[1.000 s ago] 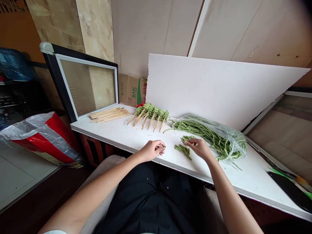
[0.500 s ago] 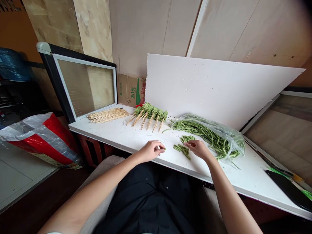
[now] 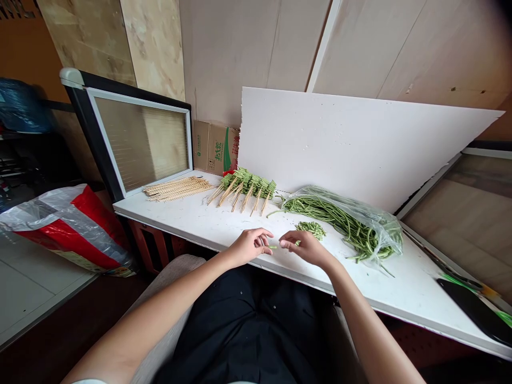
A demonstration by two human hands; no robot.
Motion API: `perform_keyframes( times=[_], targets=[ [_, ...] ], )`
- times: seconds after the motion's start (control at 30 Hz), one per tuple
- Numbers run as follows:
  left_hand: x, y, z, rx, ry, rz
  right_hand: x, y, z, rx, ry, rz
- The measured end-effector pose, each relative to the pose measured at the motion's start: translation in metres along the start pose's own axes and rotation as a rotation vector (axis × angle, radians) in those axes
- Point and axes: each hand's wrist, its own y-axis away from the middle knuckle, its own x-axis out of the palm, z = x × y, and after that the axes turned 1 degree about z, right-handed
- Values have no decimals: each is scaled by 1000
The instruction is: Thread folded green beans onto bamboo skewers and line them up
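Green bean piece [image 3: 273,247], a short cut one, is what everything's centred on right now. It's pinched, pretty lightly by the look of it, at the thumb and fingertips of the left hand [image 3: 253,247], with its end left poking out toward the other side. The right hand [image 3: 304,248] is now brought in close, facing the left, a small gap left between them. Half a second ago it was held over at the cut beans, so that's the big change: both hands are gathered around one piece rather than split between two spots, which probably makes this the handling bit rather than the picking-up bit. The right fingers are curled in near the thumb, but whether anything's gripped there can't be told.

Just behind the right hand, a little pile of cut beans [image 3: 311,230] is left in view; the longer cut pieces seen next to it a moment ago are now mostly covered by that hand. Further out, uncut long beans [image 3: 332,212] are bundled in a clear plastic bag [image 3: 360,209]. Toward the back, bean-loaded skewers [image 3: 250,181] are stacked up, with bare skewers [image 3: 178,189] laid out to their left on the white tabletop [image 3: 180,217].
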Motion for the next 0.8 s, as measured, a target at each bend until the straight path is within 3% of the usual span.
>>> perform_keyframes(
  times=[0.07, 0.17, 0.33, 0.8],
  targets=[
    [1, 0, -3, 23, -6, -7, 14, -1, 15, -79, -8, 59],
    [2, 0, -6, 57, -44, -33, 25, -2, 25, -117, 27, 25],
    [-2, -1, -6, 165, -144, -82, 16, -2, 18, -103, 39, -105],
    [-6, -1, -4, 296, -200, -98, 21, -2, 21, -233, 31, -214]
  ],
)
